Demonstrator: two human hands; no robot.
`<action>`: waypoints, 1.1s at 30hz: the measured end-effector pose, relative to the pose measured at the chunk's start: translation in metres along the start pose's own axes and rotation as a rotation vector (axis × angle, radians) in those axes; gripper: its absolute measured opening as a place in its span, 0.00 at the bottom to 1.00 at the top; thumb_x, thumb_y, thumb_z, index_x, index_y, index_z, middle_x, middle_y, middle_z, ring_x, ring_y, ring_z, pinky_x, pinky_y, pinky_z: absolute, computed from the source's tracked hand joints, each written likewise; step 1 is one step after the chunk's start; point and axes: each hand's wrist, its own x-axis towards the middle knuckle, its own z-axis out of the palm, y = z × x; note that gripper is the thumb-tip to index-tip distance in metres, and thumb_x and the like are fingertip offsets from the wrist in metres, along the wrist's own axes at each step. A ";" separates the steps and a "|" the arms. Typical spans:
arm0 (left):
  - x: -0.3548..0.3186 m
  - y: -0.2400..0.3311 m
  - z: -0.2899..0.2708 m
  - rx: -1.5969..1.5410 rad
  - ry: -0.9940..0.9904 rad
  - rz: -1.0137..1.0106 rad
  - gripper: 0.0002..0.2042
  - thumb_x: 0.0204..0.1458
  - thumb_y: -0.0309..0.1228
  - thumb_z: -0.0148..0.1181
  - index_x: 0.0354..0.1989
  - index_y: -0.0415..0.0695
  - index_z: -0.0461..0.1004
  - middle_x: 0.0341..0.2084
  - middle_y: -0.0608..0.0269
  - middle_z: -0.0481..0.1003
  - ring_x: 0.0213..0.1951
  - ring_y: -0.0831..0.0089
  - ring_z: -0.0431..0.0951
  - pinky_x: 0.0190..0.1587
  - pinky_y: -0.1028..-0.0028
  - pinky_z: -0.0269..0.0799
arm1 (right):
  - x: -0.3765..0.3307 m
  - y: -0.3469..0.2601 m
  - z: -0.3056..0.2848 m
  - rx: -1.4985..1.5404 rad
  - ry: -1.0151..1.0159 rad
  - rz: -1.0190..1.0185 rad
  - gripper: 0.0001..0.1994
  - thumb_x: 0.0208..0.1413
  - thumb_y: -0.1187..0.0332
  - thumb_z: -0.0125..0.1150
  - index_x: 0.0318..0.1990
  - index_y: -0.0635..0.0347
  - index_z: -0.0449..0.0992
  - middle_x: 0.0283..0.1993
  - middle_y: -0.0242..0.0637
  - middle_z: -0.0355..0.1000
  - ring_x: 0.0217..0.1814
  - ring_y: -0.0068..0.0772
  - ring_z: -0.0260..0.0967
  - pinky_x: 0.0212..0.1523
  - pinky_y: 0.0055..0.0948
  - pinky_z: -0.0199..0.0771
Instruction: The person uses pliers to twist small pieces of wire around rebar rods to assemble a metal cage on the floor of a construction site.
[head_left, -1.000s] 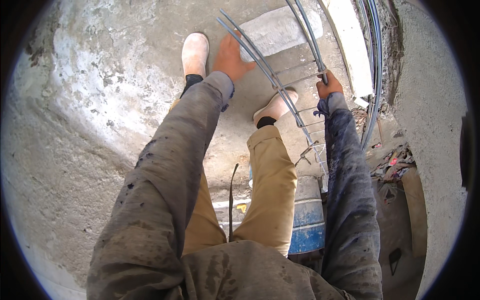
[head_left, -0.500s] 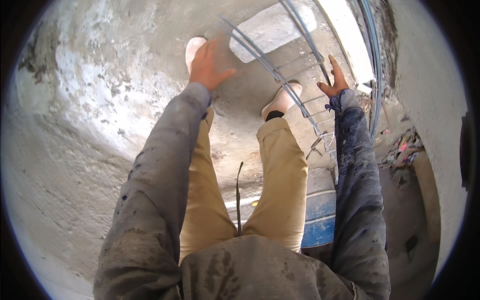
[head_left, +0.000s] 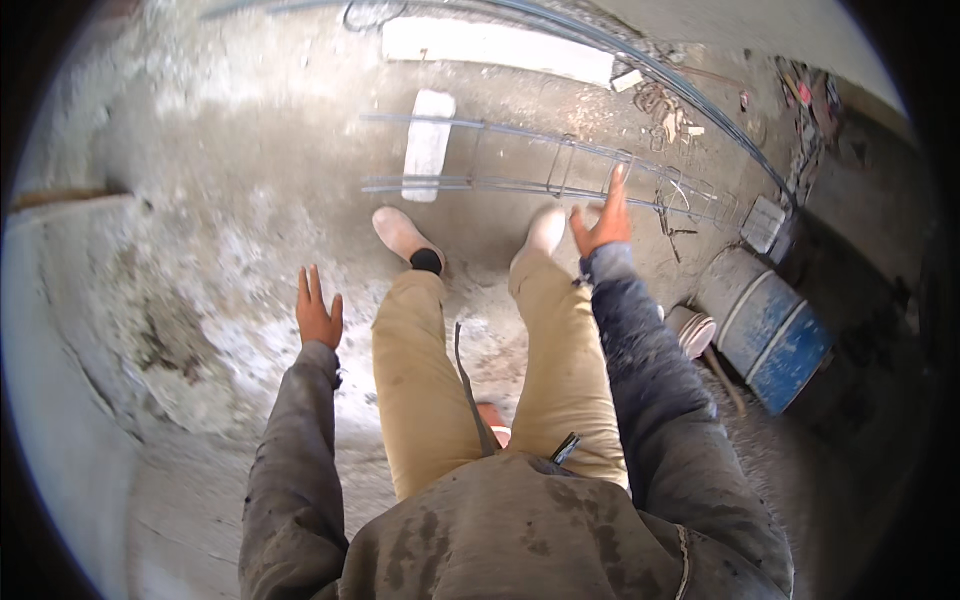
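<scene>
A cage of thin steel reinforcing bars (head_left: pixel 470 184) with wire stirrups (head_left: pixel 562 168) lies across the floor ahead of my feet. Its left part passes over a whitish block (head_left: pixel 428 150). My right hand (head_left: pixel 604 222) is held up in front of the cage, fingers stretched and thumb apart, with nothing in it. Whether its fingertips touch a bar cannot be told from this angle. Out to the left, my left hand (head_left: pixel 318 318) hangs empty above the dusty floor, its fingers extended, well away from the bars.
A long white beam (head_left: pixel 495 45) lies beyond the cage. Long loose rods (head_left: pixel 690 88) curve past it toward the right. At right are a blue and white drum (head_left: pixel 765 330), a small bucket (head_left: pixel 690 328) and a rubble heap (head_left: pixel 815 115). Bits of bent wire (head_left: pixel 655 100) litter the ground.
The view has turned, so the cage now runs crosswise ahead of me. My left hand has moved out to the left, away from my foot. Both hands stay empty.
</scene>
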 end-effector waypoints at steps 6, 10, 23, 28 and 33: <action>0.012 0.049 -0.081 0.414 0.048 0.200 0.35 0.49 0.36 0.54 0.67 0.50 0.47 0.66 0.49 0.44 0.65 0.50 0.45 0.63 0.50 0.38 | -0.105 0.012 -0.035 -0.406 0.025 0.030 0.45 0.39 0.62 0.62 0.67 0.56 0.45 0.70 0.50 0.39 0.71 0.49 0.40 0.62 0.59 0.42; 0.006 0.108 -0.079 0.425 0.066 0.338 0.33 0.51 0.38 0.50 0.66 0.48 0.48 0.66 0.49 0.44 0.66 0.49 0.42 0.63 0.46 0.33 | -0.156 0.072 -0.055 -0.187 0.153 0.228 0.45 0.39 0.62 0.62 0.66 0.56 0.46 0.70 0.49 0.40 0.71 0.53 0.38 0.63 0.58 0.40; -0.191 0.371 -0.021 0.437 -0.031 1.035 0.32 0.50 0.41 0.51 0.64 0.45 0.53 0.65 0.44 0.44 0.66 0.45 0.41 0.62 0.42 0.32 | -0.495 0.262 -0.189 -0.281 0.266 0.606 0.46 0.38 0.62 0.61 0.67 0.56 0.45 0.72 0.44 0.34 0.73 0.47 0.30 0.67 0.54 0.35; -0.240 0.433 -0.027 0.431 0.037 1.245 0.32 0.50 0.40 0.50 0.64 0.45 0.51 0.65 0.43 0.44 0.66 0.45 0.40 0.62 0.43 0.31 | -0.584 0.299 -0.184 -0.179 0.221 0.796 0.46 0.38 0.61 0.61 0.67 0.56 0.45 0.72 0.43 0.34 0.74 0.46 0.29 0.67 0.54 0.34; -0.263 0.472 -0.032 0.479 0.021 1.275 0.32 0.51 0.40 0.49 0.65 0.46 0.49 0.65 0.43 0.43 0.66 0.45 0.39 0.62 0.44 0.31 | -0.616 0.322 -0.181 -0.059 0.600 0.930 0.45 0.39 0.69 0.60 0.67 0.60 0.43 0.71 0.47 0.37 0.72 0.51 0.33 0.66 0.51 0.39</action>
